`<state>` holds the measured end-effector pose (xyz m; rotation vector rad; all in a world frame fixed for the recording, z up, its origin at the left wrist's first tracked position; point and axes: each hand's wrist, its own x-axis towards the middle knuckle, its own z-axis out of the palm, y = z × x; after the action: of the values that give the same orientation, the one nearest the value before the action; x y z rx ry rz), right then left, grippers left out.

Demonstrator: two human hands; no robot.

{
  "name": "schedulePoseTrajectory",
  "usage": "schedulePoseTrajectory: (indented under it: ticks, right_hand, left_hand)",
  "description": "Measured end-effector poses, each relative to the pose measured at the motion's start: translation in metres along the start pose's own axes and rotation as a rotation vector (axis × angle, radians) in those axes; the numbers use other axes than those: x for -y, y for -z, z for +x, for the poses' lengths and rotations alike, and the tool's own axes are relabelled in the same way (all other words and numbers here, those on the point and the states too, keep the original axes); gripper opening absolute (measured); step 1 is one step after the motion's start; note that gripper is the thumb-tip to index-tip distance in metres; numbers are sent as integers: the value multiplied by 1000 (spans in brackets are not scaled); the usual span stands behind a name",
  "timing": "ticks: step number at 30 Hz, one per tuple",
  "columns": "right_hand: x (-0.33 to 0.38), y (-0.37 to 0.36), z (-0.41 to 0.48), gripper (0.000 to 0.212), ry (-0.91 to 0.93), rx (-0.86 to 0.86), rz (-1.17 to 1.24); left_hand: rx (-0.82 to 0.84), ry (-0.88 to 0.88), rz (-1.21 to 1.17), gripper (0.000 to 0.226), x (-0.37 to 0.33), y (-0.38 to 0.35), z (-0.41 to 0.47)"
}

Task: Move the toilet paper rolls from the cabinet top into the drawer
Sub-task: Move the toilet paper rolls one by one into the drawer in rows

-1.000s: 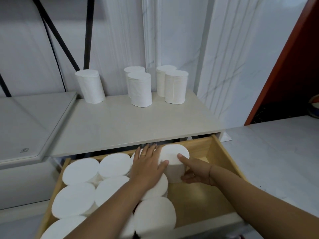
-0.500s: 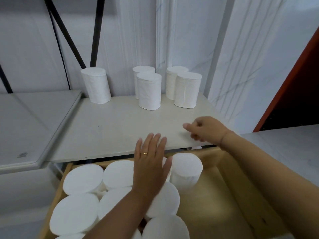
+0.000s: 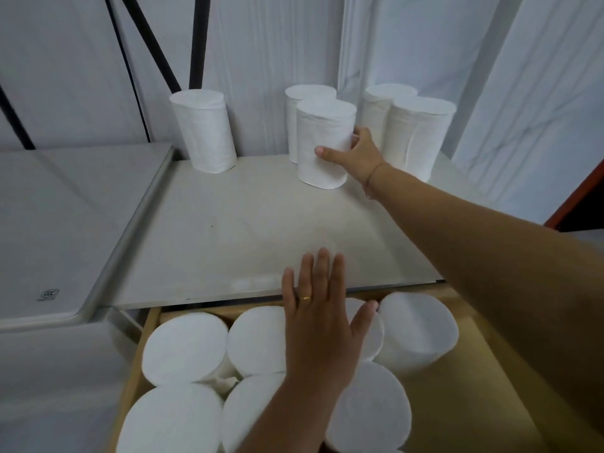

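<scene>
Several white toilet paper rolls stand upright at the back of the pale cabinet top (image 3: 248, 230). My right hand (image 3: 354, 155) grips the front middle roll (image 3: 323, 142), thumb across its front and fingers round its right side. Another roll (image 3: 204, 129) stands alone to the left, and two rolls (image 3: 418, 135) stand at the right. Below, the open wooden drawer (image 3: 510, 374) holds several upright rolls (image 3: 186, 346) packed on its left side. My left hand (image 3: 322, 328) lies flat with straight fingers over those rolls, fingertips above the cabinet's front edge.
A grey tabletop (image 3: 58, 230) adjoins the cabinet on the left. White wall panels and black diagonal bars stand behind the rolls. The drawer's right part shows bare wood. A red-brown door edge (image 3: 585, 188) is at the far right.
My right hand left the roll it set in the drawer, rose over the cabinet top and reached back to grip the front middle roll. My left hand stayed flat over the drawer rolls.
</scene>
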<state>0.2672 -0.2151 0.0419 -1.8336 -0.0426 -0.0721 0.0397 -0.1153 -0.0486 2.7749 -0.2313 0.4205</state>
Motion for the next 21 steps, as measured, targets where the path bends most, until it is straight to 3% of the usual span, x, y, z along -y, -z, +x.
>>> schedulePoseTrajectory:
  ticks: [10, 16, 21]
  right_hand:
    - [-7, -17, -5, 87, 59, -8, -90]
    - [-10, 25, -68, 83, 97, 180, -65]
    - [-12, 113, -150, 83, 47, 378, -120]
  left_hand:
    - [-5, 2, 12, 72, 0, 0, -1]
    - [7, 2, 19, 73, 2, -2, -2]
    - [6, 11, -4, 81, 0, 3, -1]
